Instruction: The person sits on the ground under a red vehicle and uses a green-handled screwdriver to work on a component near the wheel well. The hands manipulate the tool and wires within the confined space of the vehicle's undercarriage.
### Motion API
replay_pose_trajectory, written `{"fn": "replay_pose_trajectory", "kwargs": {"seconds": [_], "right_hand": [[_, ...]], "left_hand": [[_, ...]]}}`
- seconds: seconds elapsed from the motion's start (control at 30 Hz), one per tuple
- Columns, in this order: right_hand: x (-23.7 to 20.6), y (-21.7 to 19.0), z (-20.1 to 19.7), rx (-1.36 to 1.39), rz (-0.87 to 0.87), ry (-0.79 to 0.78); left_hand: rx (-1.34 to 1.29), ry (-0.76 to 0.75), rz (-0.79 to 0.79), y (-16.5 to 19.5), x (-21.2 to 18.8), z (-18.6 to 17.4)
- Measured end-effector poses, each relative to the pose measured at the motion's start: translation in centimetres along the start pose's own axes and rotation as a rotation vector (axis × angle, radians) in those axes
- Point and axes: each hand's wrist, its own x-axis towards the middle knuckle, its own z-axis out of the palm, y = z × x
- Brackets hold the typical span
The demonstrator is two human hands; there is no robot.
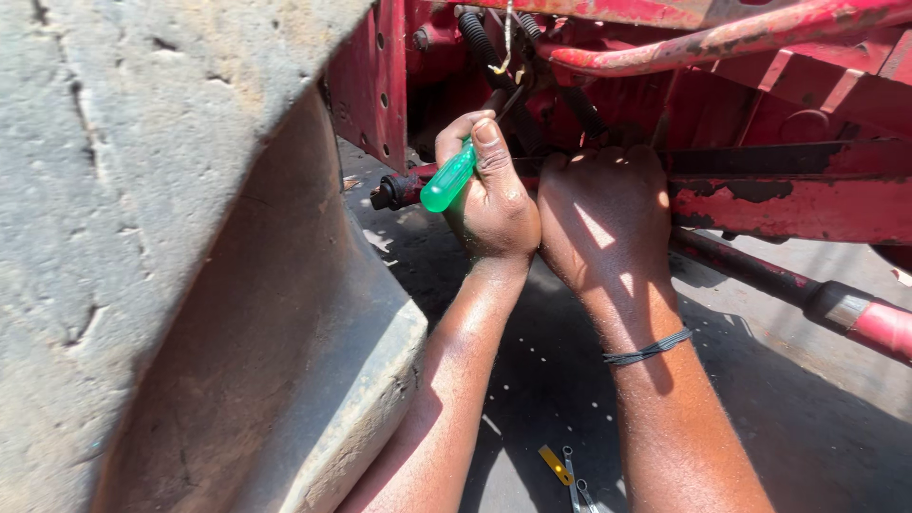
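My left hand [494, 204] is closed around a screwdriver with a translucent green handle [448, 178]. The thumb lies along the top to steady it, and the butt of the handle sticks out toward the lower left, so the shaft points up and in toward the machine; the tip is hidden behind my fingers. My right hand [603, 214] presses right beside the left, knuckles touching it, with its fingers curled up and over a dark flat bar [779, 160]. They seem to be gripping or bracing there, but I cannot tell what, if anything, they hold. A thin dark band [649, 350] circles that wrist.

Both hands reach up into the underside of a worn red machine frame [788, 204], with chipped paint, black hoses [480, 43] and a red rod [836, 309] running off to the right. A big weathered tyre [142, 237] fills the left side. Below my forearms, on the shaded concrete ground [779, 446] near the bottom edge, lies a small yellow-handled tool [560, 467].
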Motion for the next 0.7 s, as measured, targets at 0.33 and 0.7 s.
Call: {"fn": "replay_pose_trajectory", "kwargs": {"seconds": [0.33,0.7], "right_hand": [[0.0,-0.1,0.1,0.008,-0.001,0.0],[0.0,-0.3,0.0,0.016,-0.002,0.004]], "left_hand": [[-0.045,0.021,-0.024,-1.3,1.2,-0.5],[-0.174,0.041,-0.054,-1.7,1.9,-0.9]]}}
